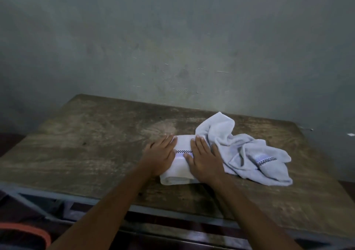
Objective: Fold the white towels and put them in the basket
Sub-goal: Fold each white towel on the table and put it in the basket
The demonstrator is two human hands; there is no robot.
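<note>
Both my palms lie flat on the folded white towel (183, 143): my left hand (160, 154) presses its left edge and my right hand (204, 160) its right half. The fingers of both are straight and pinch nothing. The towel sits as a compact block near the front middle of the worn wooden table (86, 144), and its dark checkered band (183, 151) shows between my hands. I judge this one folded, or nearly so, with only a last flattening going on. It has not yet gone into the basket. At about 3 o'clock from it, touching its far right corner beside my right fingers, lies a second white towel (240, 150), crumpled in a loose heap with its own checkered band showing, so that one is not yet folded. I cannot find the basket with any certainty. An orange-rimmed dark object (25, 230) shows at about 8 o'clock, below the table's front edge, and it may be the basket, though too little of it is in view to tell. As I see it, roughly half the folding is done, and putting both towels away remains.
</note>
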